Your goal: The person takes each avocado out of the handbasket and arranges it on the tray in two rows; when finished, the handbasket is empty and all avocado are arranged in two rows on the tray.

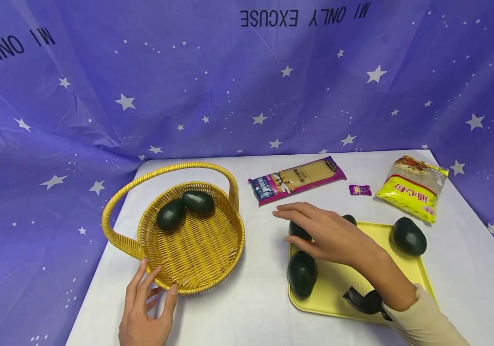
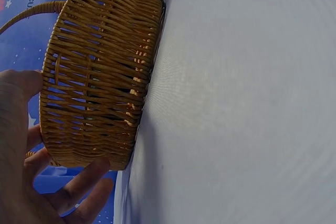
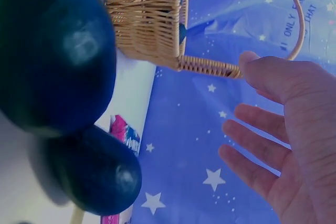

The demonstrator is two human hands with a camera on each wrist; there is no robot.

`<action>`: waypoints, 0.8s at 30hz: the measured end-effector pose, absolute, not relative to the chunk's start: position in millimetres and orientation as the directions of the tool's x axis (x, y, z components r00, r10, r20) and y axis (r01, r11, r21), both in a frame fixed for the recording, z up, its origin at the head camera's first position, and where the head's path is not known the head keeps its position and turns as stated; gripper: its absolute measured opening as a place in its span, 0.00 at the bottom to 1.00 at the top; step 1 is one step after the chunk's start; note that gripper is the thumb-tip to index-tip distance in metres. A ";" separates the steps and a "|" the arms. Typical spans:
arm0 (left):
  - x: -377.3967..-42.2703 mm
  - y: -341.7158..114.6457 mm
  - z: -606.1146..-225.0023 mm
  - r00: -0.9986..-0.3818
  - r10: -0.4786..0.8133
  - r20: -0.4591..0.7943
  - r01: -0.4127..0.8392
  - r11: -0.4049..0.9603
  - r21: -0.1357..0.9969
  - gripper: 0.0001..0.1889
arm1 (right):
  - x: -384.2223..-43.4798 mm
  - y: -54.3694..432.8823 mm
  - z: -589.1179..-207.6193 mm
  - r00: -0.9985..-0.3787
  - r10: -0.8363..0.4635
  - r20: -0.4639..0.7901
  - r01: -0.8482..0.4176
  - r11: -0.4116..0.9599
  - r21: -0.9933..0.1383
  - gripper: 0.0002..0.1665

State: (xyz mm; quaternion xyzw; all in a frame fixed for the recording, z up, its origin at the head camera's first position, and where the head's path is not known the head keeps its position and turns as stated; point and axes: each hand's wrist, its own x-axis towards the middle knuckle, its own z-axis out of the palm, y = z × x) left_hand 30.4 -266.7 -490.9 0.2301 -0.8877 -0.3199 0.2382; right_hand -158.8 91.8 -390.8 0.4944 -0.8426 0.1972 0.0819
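A yellow wicker basket (image 1: 191, 250) with a tall handle stands on the left of the table, holding two dark green avocados (image 1: 198, 203). My left hand (image 1: 146, 307) touches its near rim with spread, relaxed fingers; in the left wrist view the thumb (image 2: 26, 83) meets the rim. My right hand (image 1: 329, 233), fingers extended and nothing in them, is above the left part of a yellow tray (image 1: 338, 305). Several avocados lie on this tray, one (image 1: 302, 275) at its left edge and one (image 1: 408, 236) at the far right; the hand partly hides others.
Behind the tray lie a flat pack of noodles (image 1: 299, 179), a small purple packet (image 1: 360, 190) and a plump yellow bag (image 1: 413, 187). A white cloth (image 1: 255, 307) covers the table. A purple star-patterned curtain (image 1: 229, 86) hangs behind and at the sides.
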 end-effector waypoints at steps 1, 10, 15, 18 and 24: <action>30.6 -266.6 -491.0 -0.779 -0.562 0.278 -0.257 0.690 0.677 0.29 | -158.9 89.8 -390.1 -0.493 -0.805 0.330 -0.868 0.429 -0.252 0.35; 30.4 -266.6 -490.7 -0.777 -0.561 0.287 -0.241 0.686 0.687 0.29 | -160.2 67.7 -383.0 -0.469 -0.831 0.299 -0.880 0.410 -0.241 0.34; 30.4 -266.1 -490.2 -0.778 -0.561 0.283 -0.248 0.688 0.682 0.29 | -160.1 56.3 -379.7 -0.448 -0.845 0.291 -0.889 0.388 -0.243 0.34; 30.2 -265.4 -489.3 -0.780 -0.561 0.279 -0.253 0.689 0.679 0.29 | -160.5 50.2 -377.6 -0.445 -0.852 0.277 -0.889 0.383 -0.250 0.34; 30.4 -265.2 -487.9 -0.786 -0.554 0.273 -0.247 0.687 0.683 0.29 | -161.7 37.8 -376.0 -0.420 -0.871 0.256 -0.896 0.353 -0.269 0.33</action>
